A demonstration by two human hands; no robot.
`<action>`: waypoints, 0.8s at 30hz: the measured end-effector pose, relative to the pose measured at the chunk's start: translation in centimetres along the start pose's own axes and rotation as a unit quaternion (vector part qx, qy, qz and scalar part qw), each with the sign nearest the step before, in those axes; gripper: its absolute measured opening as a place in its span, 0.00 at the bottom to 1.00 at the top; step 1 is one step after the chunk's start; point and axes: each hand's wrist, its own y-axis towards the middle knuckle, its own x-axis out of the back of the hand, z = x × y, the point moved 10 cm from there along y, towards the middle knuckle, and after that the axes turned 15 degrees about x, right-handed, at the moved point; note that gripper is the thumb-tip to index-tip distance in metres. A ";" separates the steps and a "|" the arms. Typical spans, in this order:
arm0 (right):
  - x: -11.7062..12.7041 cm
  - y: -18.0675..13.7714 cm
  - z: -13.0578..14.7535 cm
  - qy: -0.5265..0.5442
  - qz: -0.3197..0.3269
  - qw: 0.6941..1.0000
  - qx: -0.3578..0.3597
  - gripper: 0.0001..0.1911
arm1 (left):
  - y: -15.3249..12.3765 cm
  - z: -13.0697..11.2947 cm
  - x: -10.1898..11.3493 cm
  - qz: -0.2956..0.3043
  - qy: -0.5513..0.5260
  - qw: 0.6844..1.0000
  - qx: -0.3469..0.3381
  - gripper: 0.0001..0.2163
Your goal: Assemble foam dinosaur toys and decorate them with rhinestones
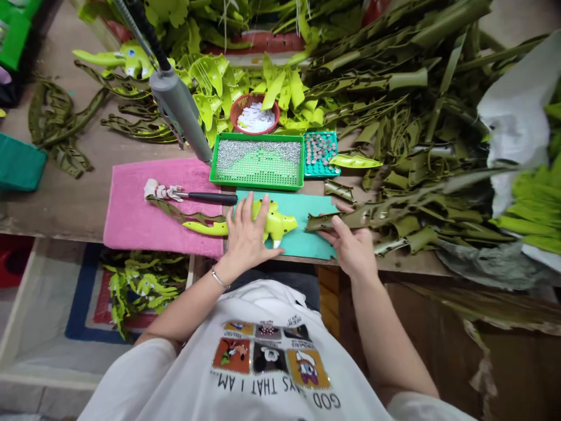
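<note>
My left hand (248, 237) lies with spread fingers over a lime-green plastic toy animal body (280, 225) on a teal mat (309, 204). Part of that body is hidden under the palm; its long tail end (201, 228) sticks out to the left, beside a dark olive plastic strip (170, 209). At the mat's right edge, my right hand (354, 248) pinches an olive plastic piece (322, 221) between thumb and fingers. A screwdriver-like tool (205, 197) with a black handle and a white-wrapped end rests on the pink towel (127, 199).
Behind the mat stand a green tray (258, 186) of small metal pins and a teal tray (322, 153) of round discs. A grey hanging power tool (182, 111) reaches down at left. Olive pieces (403, 140) pile up on the right; a red basket (255, 114) holds white bits.
</note>
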 end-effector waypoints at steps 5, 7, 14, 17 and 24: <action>-4.2 -0.7 -2.3 0.050 0.087 0.993 -0.064 0.34 | -0.6 -0.1 0.7 -0.004 -0.018 0.999 -0.029 0.47; -5.8 -1.6 -2.8 0.082 0.120 0.985 -0.088 0.35 | -0.9 0.0 1.3 -0.013 -0.021 0.999 -0.027 0.46; -7.3 -2.6 -3.5 0.119 0.129 0.977 -0.126 0.28 | -1.3 0.7 1.5 -0.024 -0.011 0.999 -0.038 0.46; -7.7 -2.9 -3.7 0.096 0.134 0.978 -0.131 0.26 | -1.5 1.1 1.2 -0.029 -0.013 0.999 -0.035 0.45; -7.9 -3.4 -2.3 0.035 0.087 0.994 -0.060 0.26 | -2.0 1.8 1.9 -0.048 -0.027 0.998 -0.026 0.43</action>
